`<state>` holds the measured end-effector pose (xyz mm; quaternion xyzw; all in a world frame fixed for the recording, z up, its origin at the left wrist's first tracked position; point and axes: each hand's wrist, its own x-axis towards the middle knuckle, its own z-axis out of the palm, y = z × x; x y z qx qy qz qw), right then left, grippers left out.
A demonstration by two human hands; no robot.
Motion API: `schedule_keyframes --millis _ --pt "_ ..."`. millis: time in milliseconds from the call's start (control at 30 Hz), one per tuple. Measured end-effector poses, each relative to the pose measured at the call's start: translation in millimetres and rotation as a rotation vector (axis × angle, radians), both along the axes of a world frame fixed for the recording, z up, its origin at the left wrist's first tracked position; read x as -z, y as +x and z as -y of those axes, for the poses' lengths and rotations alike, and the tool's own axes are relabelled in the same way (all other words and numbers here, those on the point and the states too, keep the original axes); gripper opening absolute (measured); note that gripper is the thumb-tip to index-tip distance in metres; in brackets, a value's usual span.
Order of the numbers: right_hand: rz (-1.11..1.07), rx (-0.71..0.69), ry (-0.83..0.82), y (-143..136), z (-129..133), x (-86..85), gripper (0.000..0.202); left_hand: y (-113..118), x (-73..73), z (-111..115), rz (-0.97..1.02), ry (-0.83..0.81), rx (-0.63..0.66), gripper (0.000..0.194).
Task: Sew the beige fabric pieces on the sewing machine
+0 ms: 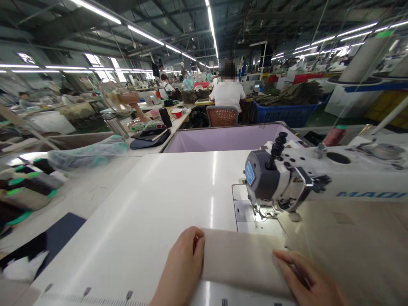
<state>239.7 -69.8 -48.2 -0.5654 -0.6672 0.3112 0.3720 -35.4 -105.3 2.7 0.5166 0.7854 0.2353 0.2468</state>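
Observation:
A beige piece of fabric (240,261) lies in front of the sewing machine (264,174), just short of its presser foot (266,212). My left hand (188,259) pinches the fabric's left edge near the upper corner, thumb against fingers. At the right edge, my right hand (302,274) grips the fabric between thumb and fingers. More beige fabric (347,246) spreads under the machine arm at the right; whether it joins the held piece I cannot tell.
White worktable (153,212) with a printed ruler along its front edge. Thread cones (28,195) and dark fabric (60,238) lie at left. Behind are a steel flask (114,124), a fan (127,98), a lilac bin (204,140), a blue crate (283,112) and a seated person (227,95).

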Motion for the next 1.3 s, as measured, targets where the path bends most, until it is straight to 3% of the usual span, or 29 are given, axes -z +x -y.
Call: schedule_keyframes --millis 267,600,733,833,900,1000,1100,1200,1300 --pt "-0.084 0.019 -0.019 -12.4 4.3 -6.9 0.032 -8.4 11.3 -0.7 -0.114 -0.019 0.047 0.035" --pt "-0.085 0.03 -0.054 -14.7 4.3 -4.5 0.032 -5.4 4.1 0.2 -0.144 -0.054 0.116 0.041" --pt "-0.006 -0.035 -0.065 -13.3 2.3 -4.0 0.033 -4.0 4.8 1.0 -0.191 -0.064 0.141 0.041" --pt "0.126 -0.065 -0.026 -12.5 1.4 -5.1 0.032 -0.3 4.7 3.9 -0.335 -0.063 0.166 0.04" --pt "0.24 -0.07 0.035 -11.4 1.6 -6.0 0.03 0.4 7.3 5.9 -0.488 0.004 0.229 0.037" --pt "0.38 -0.169 0.175 -5.5 0.6 -6.6 0.018 -4.5 15.8 6.3 -0.7 0.245 0.38 0.03" --pt "0.445 -0.283 0.303 5.2 -4.0 -5.8 0.018 -11.4 21.5 1.7 -0.765 0.406 0.67 0.039" --pt "0.482 -0.344 0.367 13.2 -9.6 -4.7 0.024 -9.7 15.8 -6.3 -0.746 0.325 0.865 0.048" --pt "0.512 -0.356 0.365 11.4 -11.8 -6.2 0.024 3.4 0.9 -17.2 -0.757 0.144 0.806 0.045"
